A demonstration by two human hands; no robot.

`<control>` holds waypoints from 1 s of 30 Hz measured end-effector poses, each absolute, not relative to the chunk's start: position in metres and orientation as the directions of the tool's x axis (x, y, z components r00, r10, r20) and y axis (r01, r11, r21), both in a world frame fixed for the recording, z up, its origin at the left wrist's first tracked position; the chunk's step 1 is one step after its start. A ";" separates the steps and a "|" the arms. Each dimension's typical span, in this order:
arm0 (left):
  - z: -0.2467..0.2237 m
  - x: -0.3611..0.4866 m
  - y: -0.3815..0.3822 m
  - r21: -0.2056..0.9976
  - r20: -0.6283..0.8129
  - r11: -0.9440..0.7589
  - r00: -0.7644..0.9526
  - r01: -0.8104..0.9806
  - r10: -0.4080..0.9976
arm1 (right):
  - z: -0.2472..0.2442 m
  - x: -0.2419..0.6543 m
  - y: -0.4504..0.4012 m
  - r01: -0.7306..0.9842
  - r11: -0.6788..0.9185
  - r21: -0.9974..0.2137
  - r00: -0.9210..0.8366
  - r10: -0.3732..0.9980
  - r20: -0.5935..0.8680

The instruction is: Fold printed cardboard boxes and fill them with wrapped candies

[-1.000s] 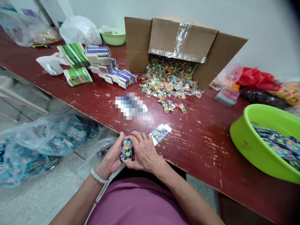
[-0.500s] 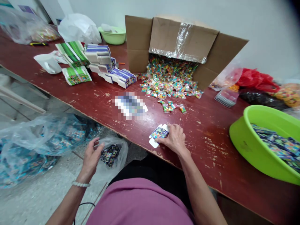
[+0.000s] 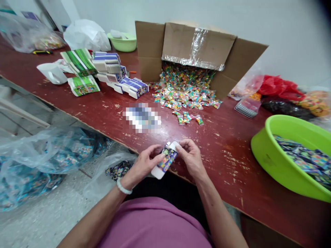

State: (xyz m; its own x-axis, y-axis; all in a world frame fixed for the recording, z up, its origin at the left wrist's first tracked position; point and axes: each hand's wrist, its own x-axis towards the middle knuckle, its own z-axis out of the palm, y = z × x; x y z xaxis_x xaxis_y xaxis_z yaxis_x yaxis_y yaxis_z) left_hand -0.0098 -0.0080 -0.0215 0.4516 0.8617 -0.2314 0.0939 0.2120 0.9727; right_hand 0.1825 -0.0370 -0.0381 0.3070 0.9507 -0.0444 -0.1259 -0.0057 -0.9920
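Note:
A small printed candy box (image 3: 168, 159) with white end flaps is held tilted over the table's front edge. My left hand (image 3: 147, 162), with a pale bead bracelet at the wrist, grips the box between thumb and fingers on its left side. My right hand (image 3: 190, 155) pinches the white flap at the upper right end. Beyond the hands, a few wrapped candies (image 3: 186, 117) lie on the red table (image 3: 219, 137). They sit in front of a pile of candies (image 3: 184, 93) spilling from a cardboard carton (image 3: 199, 43).
Stacked flat boxes, green (image 3: 83, 86) and purple (image 3: 134, 86), lie at the left beside a white mug (image 3: 52, 73). A green basin (image 3: 263, 155) with dark packets stands right. Plastic bags of packets (image 3: 41, 165) rest on the floor left. A blurred patch (image 3: 142, 117) covers something mid-table.
My right hand has lifted the box from the table and turned it. My left hand has come from over the floor bag to the right and taken hold of the box.

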 end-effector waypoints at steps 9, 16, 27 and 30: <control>-0.003 -0.017 -0.027 0.638 -0.324 0.763 0.863 -0.103 0.387 | -0.007 0.162 -0.045 -0.250 0.020 -0.968 0.125 0.992 -0.012; 0.001 -0.012 -0.026 0.792 -0.348 0.605 0.756 -0.079 0.555 | -0.002 0.164 -0.062 -0.233 0.032 -0.972 0.040 0.999 0.023; -0.005 -0.006 -0.024 0.910 -0.322 0.412 0.568 -0.034 0.758 | -0.014 0.152 -0.057 -0.289 -0.101 -0.952 0.108 0.985 -0.138; -0.008 -0.005 -0.027 0.965 -0.215 0.260 0.458 -0.038 0.863 | -0.016 0.151 -0.054 -0.317 -0.044 -0.947 0.226 0.967 -0.121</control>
